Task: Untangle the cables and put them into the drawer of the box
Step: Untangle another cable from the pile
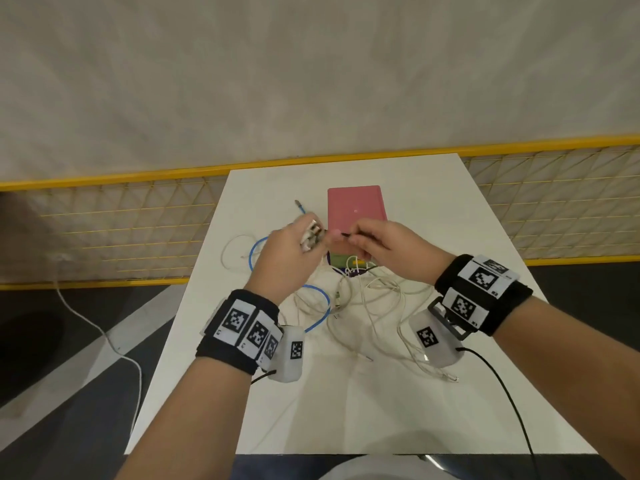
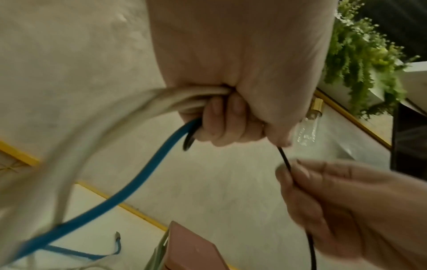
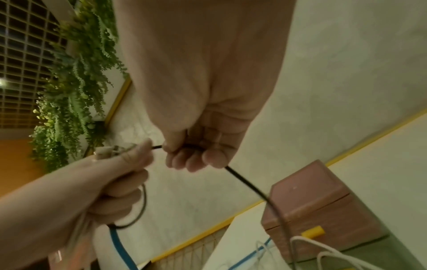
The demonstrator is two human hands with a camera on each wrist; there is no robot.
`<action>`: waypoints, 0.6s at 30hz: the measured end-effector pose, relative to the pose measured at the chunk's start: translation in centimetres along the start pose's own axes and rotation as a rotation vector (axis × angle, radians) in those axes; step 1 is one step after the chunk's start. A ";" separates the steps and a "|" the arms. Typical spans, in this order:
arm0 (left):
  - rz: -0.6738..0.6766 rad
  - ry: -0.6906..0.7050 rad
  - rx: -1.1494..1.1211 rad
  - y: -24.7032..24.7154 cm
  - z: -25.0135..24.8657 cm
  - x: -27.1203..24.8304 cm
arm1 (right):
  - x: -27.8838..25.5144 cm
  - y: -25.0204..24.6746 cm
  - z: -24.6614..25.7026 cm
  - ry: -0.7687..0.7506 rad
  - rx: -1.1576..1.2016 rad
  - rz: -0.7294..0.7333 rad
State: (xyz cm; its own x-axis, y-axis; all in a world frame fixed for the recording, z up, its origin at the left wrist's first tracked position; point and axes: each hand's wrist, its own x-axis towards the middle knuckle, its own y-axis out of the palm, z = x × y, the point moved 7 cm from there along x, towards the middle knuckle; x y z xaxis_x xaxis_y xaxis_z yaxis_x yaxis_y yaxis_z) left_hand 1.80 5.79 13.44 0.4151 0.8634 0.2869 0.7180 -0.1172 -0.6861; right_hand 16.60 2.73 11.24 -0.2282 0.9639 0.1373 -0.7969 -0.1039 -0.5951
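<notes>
My left hand grips the bundle of cables, right fingers pinching the black cable, which I should draw out slowly to avoid tightening knots.

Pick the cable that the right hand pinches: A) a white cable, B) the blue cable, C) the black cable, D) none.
C: the right hand pinches the thin black cable between thumb and fingers, while the left hand grips a bundle with the blue cable and white cables.
</notes>
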 end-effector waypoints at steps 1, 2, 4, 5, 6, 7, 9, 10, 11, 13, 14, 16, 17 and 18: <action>-0.088 -0.024 -0.037 -1.1 0.5 0.1 | 0.0 0.0 -0.7 0.031 -0.057 0.034; -0.167 -0.046 -0.078 -2.3 0.9 0.2 | -0.1 0.1 -1.5 0.065 -0.102 0.075; -0.271 -0.092 -0.117 -4.1 1.9 0.2 | -0.2 0.6 -2.6 0.088 -0.159 0.137; -0.279 -0.111 -0.111 -4.6 2.3 0.2 | 0.0 0.8 -2.5 0.061 -0.202 0.138; -0.272 -0.126 -0.118 -4.8 2.7 0.2 | 0.4 0.9 -2.2 0.022 -0.260 0.114; -0.267 -0.148 -0.146 -4.8 3.3 0.1 | 1.0 0.8 -1.6 -0.016 -0.314 0.071; -0.267 -0.196 -0.205 -4.8 4.1 -0.3 | 2.6 0.1 0.0 -0.045 -0.361 -0.044; -0.271 -0.209 -0.228 -4.7 4.4 -0.6 | 3.5 -0.4 0.8 -0.057 -0.350 -0.106; -0.279 -0.222 -0.251 -4.6 4.5 -0.9 | 4.5 -0.9 1.5 -0.075 -0.331 -0.168; -0.290 -0.249 -0.296 -4.4 4.7 -1.3 | 6.4 -1.2 2.2 -0.081 -0.285 -0.230; -0.282 -0.268 -0.308 -4.1 4.8 -1.5 | 7.2 -0.8 2.1 -0.049 -0.253 -0.200; -0.254 -0.295 -0.318 -3.3 5.2 -1.8 | 8.2 0.7 1.2 0.046 -0.216 -0.081; -0.240 -0.306 -0.325 -2.8 5.5 -2.0 | 8.2 1.4 0.7 0.077 -0.224 -0.045; -0.228 -0.317 -0.336 -2.4 5.9 -2.2 | 7.8 2.1 0.3 0.088 -0.246 -0.024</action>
State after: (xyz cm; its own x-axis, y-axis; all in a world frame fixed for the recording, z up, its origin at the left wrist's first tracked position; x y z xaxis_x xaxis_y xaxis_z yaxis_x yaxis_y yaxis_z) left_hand -4.09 7.09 10.54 0.0747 0.9857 0.1511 0.9319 -0.0151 -0.3624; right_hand 13.01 10.01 11.31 -0.1530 0.9840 0.0909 -0.6390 -0.0283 -0.7687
